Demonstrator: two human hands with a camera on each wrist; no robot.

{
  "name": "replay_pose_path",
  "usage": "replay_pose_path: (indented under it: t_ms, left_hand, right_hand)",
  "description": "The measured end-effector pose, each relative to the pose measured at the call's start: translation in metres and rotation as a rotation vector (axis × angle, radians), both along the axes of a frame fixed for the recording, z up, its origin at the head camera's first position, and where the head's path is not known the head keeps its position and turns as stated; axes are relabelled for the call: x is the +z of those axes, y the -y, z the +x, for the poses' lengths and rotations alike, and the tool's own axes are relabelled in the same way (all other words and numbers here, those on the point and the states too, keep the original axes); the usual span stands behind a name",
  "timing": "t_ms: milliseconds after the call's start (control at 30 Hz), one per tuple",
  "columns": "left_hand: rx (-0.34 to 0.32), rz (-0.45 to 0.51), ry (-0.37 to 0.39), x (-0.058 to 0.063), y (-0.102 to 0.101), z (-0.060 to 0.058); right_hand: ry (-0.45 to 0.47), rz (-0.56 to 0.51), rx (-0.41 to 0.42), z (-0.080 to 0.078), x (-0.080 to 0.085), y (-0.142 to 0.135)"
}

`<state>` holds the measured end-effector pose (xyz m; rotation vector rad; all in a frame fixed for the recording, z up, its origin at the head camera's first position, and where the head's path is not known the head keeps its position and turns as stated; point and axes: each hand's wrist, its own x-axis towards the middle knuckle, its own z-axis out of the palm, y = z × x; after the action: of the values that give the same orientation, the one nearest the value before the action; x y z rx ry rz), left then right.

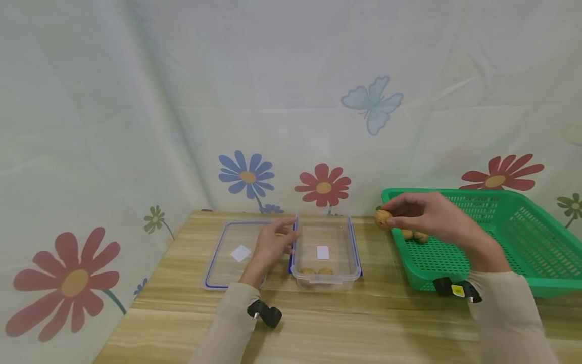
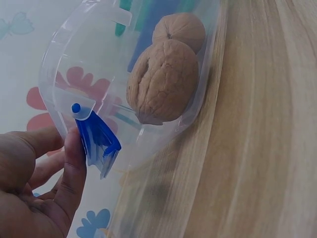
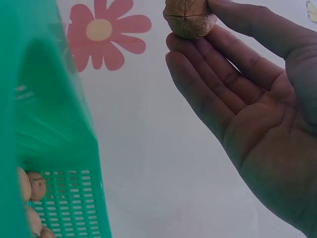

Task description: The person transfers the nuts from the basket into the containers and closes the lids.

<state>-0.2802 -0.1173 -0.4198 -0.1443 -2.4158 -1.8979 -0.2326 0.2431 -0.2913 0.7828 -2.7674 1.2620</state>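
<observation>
My right hand [image 1: 434, 217] pinches a walnut [image 1: 383, 219] between thumb and fingertips, above the left rim of a green plastic basket [image 1: 523, 284]. In the right wrist view the same walnut [image 3: 189, 19] sits at the fingertips. My left hand [image 1: 273, 246] holds the left side of a clear plastic container [image 1: 325, 279], thumb and fingers by its blue latch [image 2: 98, 141]. Two walnuts [image 2: 166, 82] lie in the container's near end, and a white label [image 1: 323, 252] shows inside it. More walnuts [image 1: 420, 237] lie in the basket, partly hidden by my right hand.
A clear lid [image 1: 223, 270] with a blue seal and a white label lies flat on the wooden table [image 1: 318, 328], left of the container. Behind the table hangs a pale curtain [image 1: 291, 101] printed with flowers and a butterfly.
</observation>
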Motion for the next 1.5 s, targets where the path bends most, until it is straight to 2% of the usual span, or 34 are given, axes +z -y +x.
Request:
replay_pose_path:
  t_ms: [233, 667, 967, 1233, 1500]
  left_hand:
    - [0.01, 0.0, 0.008, -0.001, -0.001, 0.0]
    - [0.008, -0.037, 0.003, -0.001, -0.001, -0.002]
    - [0.015, -0.045, -0.008, 0.0, -0.001, -0.003]
    - [0.014, -0.032, 0.006, 0.001, 0.0, -0.002]
    - [0.018, -0.032, 0.005, 0.002, -0.001, -0.002]
  right_hand:
    - [0.022, 0.028, 0.001, 0.0, -0.011, 0.013]
    - [0.068, 0.012, 0.067, -0.002, -0.02, 0.032]
    - [0.084, 0.016, 0.154, -0.004, -0.027, 0.05]
    - [0.104, 0.049, 0.175, -0.006, -0.035, 0.061]
    - [0.111, 0.028, 0.264, -0.011, -0.045, 0.07]
